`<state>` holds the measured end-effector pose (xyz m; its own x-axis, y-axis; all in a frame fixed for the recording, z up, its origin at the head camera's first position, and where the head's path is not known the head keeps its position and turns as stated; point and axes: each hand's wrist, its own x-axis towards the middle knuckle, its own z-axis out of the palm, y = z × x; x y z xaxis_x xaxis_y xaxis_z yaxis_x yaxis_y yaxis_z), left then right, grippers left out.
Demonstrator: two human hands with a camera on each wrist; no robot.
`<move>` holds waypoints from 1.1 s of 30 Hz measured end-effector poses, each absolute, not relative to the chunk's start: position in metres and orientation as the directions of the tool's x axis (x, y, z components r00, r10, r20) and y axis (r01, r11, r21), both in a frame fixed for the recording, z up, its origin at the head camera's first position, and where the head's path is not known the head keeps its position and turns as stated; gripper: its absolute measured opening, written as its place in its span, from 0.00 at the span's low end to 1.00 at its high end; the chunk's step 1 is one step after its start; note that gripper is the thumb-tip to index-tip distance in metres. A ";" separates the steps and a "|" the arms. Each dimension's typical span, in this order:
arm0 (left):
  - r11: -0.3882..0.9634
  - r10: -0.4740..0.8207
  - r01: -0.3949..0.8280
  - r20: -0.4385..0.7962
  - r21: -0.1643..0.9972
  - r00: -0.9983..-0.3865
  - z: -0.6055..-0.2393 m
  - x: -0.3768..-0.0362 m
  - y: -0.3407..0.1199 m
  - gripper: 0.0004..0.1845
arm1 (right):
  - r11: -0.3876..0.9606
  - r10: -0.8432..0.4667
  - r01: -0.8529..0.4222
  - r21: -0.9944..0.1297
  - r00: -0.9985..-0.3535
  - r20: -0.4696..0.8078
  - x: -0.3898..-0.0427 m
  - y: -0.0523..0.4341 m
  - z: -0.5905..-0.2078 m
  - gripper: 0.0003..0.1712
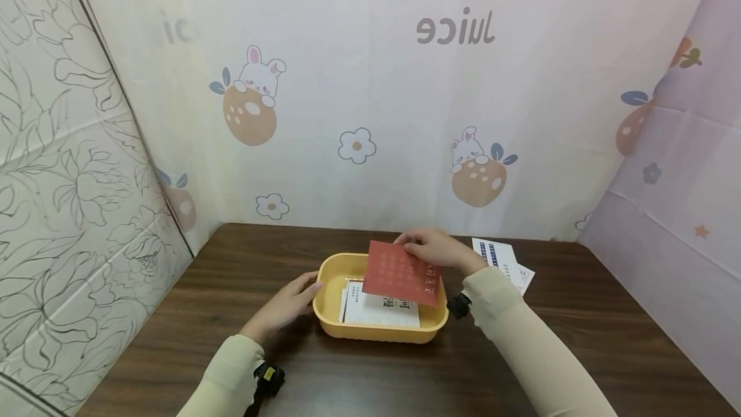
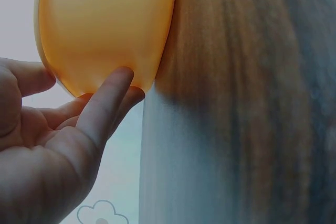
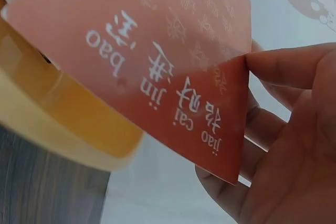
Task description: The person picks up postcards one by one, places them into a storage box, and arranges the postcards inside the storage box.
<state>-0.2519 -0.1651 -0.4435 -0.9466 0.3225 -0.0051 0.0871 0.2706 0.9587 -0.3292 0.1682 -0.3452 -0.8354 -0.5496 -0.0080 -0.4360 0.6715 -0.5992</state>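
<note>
A yellow plastic basket [image 1: 379,332] stands on the table with white printed cards [image 1: 370,314] lying in it. At its left end, my left hand [image 1: 289,301] holds the basket, thumb at the rim and fingers against the outer wall; the yellow wall [image 2: 110,24] fills the upper part of the left wrist view. Over the basket's right half, my right hand [image 1: 434,250] pinches a red card [image 1: 399,272] by its edge. White characters and letters on the red card [image 3: 152,72] show in the right wrist view, and it hangs tilted above the white cards.
More white cards [image 1: 503,262] with blue and black print lie at the table's back right, beyond the right forearm. The dark wooden table [image 1: 243,262] meets a curtain [image 1: 359,82] printed with rabbits and flowers along its back edge.
</note>
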 end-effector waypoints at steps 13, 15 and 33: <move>0.238 0.357 0.111 0.019 0.965 -0.934 -0.441 -0.250 -0.167 0.28 | 0.713 -0.600 -0.392 -0.582 -0.770 -0.216 -0.342 0.139 -0.355 0.10; 0.237 0.358 0.110 0.018 0.965 -0.933 -0.441 -0.250 -0.167 0.28 | 0.721 -0.607 -0.406 -0.562 -0.762 -0.228 -0.343 0.135 -0.357 0.10; 0.252 0.344 0.098 0.005 0.963 -0.939 -0.441 -0.251 -0.165 0.28 | 0.776 -0.594 -0.416 -0.474 -0.735 -0.328 -0.346 0.115 -0.375 0.05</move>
<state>-0.2509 -0.1652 -0.4413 -0.9390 0.3439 0.0054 0.0979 0.2520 0.9628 -0.3459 0.1152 -0.3749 -0.7345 -0.5939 -0.3282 -0.4160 0.7762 -0.4738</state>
